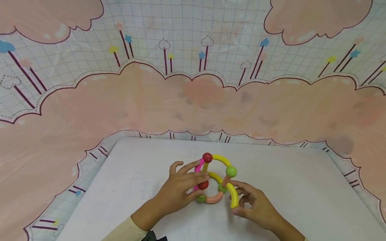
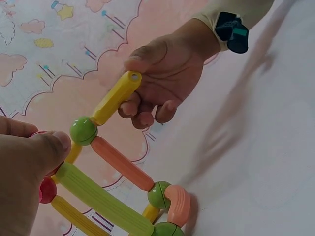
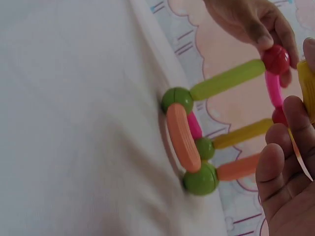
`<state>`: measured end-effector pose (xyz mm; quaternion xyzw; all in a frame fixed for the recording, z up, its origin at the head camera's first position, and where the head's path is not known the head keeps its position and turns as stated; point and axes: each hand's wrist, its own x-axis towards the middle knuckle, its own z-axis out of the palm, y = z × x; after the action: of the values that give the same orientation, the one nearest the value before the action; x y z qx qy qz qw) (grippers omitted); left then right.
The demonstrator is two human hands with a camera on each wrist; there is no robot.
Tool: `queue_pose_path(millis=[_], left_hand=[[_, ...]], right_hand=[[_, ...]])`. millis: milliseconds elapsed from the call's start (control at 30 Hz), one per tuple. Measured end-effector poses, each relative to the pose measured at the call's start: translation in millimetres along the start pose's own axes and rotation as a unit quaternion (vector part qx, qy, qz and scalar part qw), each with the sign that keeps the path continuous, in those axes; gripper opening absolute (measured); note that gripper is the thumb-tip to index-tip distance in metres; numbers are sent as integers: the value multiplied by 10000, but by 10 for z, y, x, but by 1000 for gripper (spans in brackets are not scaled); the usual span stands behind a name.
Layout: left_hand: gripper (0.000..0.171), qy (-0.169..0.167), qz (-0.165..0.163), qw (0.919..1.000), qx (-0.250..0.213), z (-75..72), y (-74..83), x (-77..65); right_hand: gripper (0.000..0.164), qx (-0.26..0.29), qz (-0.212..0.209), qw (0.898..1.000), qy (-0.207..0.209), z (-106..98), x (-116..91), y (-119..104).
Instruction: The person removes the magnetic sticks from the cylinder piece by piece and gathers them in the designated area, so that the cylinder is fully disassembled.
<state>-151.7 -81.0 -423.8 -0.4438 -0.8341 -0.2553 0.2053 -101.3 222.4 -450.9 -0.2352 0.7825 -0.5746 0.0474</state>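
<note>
A frame of magnetic-looking rods and balls stands on the white tabletop (image 1: 135,174). My left hand (image 1: 178,189) holds it from the left, thumb and fingers gripping an upper red ball (image 3: 276,59) above a light green rod (image 3: 229,79). On the right, my right hand (image 1: 256,204) pinches a curved yellow rod (image 1: 234,195) near its lower end. That rod's bare end faces the left wrist camera, and its other end appears to meet an upper green ball (image 2: 83,131). An orange rod (image 2: 123,163) runs down from this ball. Curved orange (image 1: 214,198) and pink rods also form the frame.
A patterned cloth (image 1: 193,107) with pink clouds hangs behind the table and around its sides. A dark device (image 2: 234,32) is strapped at the right wrist. Part of another dark strap (image 1: 152,236) shows below the left sleeve.
</note>
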Motion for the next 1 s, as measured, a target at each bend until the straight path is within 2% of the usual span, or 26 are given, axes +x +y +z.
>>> queue_pose_path(millis=[267,367,600,833,1000], left_hand=[[49,-90,-77,9999,-72,-17,6,2],[48,-78,-61,9999,-72,-19,-1,1],[49,-18,-9,9999,-109,-18,-22,-9],[50,-3,-21,9999,-145,-9,-19,-20],[50,26,-13,9999,-121,-11,-17,-31]], right_hand=[[71,-107,-112,9995,261,-263,-124,86],[72,-197,12,9990,396,-381,-179,130],[73,-596,722,9927,761,-655,-313,226],[76,-447,1665,9807,922,-934,-417,284],[76,-727,1982,9728,951,-1087,-480,351]])
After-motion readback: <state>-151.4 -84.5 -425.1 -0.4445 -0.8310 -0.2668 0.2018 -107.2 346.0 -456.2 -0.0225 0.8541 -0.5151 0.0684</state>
